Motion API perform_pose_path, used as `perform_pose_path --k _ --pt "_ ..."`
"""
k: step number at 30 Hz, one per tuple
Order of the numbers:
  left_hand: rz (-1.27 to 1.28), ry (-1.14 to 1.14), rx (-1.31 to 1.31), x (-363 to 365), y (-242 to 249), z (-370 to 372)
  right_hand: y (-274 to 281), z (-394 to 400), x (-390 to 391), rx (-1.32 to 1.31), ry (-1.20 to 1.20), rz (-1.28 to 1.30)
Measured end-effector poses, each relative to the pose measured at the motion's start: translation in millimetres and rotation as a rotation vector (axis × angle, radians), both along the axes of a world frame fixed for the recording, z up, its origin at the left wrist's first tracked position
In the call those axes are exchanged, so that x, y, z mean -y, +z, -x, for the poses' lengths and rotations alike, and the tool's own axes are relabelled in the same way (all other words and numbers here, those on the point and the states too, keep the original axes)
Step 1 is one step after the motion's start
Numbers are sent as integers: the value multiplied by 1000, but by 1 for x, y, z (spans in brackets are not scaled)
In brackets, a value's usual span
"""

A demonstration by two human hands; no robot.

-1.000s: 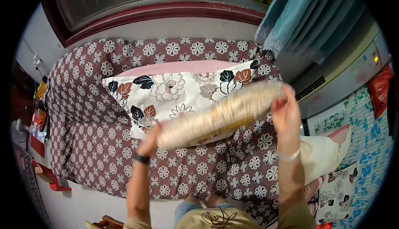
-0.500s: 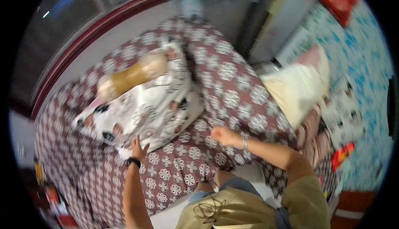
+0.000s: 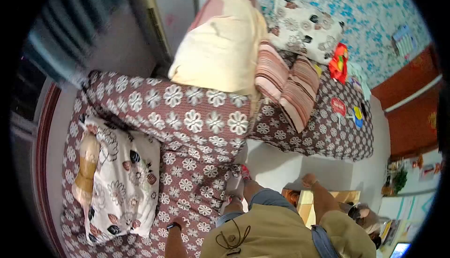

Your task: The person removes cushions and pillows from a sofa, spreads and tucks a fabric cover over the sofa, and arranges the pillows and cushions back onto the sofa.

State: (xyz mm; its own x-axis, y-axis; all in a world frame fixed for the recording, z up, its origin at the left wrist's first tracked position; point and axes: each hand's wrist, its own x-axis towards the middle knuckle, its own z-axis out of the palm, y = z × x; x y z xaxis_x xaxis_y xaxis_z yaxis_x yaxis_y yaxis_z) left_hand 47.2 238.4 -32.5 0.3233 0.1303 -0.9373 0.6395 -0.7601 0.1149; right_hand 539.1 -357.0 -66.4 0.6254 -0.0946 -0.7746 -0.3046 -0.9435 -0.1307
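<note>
My left hand (image 3: 181, 221), below a black wristband, is over the brown flowered cover (image 3: 187, 190) of the seat; its fingers blend into the pattern. Left of it lies a white cushion (image 3: 124, 178) printed with flowers and dark leaves. A long tan roll with a brown middle (image 3: 86, 169) rests along the cushion's far left side. My right hand (image 3: 309, 180) hangs with curled fingers above the pale floor, near a light wooden piece of furniture (image 3: 307, 206); nothing shows in it.
Along the back are a cream cushion (image 3: 218, 47), striped cushions (image 3: 300, 91) and another flowered cushion (image 3: 307, 26). A red packet (image 3: 339, 63) and a red paddle-shaped item (image 3: 338, 105) lie at the right end. A brown wooden panel (image 3: 415, 98) stands at far right.
My view has swung right, bringing the floor and the seat's right end into sight. My left hand, earlier spread beside the flowered cushion, is now apart from it. My right hand is now over the floor.
</note>
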Motion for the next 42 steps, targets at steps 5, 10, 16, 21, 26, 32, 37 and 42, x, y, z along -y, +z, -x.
perform_pose_path --k 5,10,16,21,26,32,37,42 --pt "3 33 101 38 -8 -89 97 -12 -146 181 166 -13" --pt "80 226 295 89 32 -210 128 -124 -251 495 553 -16" --pt "52 193 177 147 -9 -272 130 -248 -343 563 412 98" --pt "156 230 92 198 -43 -308 60 -323 -301 568 550 200" --pt "378 259 492 212 14 -417 85 -429 -208 536 721 111" --pt "385 407 896 190 151 -544 396 -558 -200 977 855 -84" --pt "-109 148 1589 140 347 -621 651 -471 -243 1183 1265 -693" --pt "-617 -72 1985 115 506 -589 733 -352 -281 453 2195 -1477"
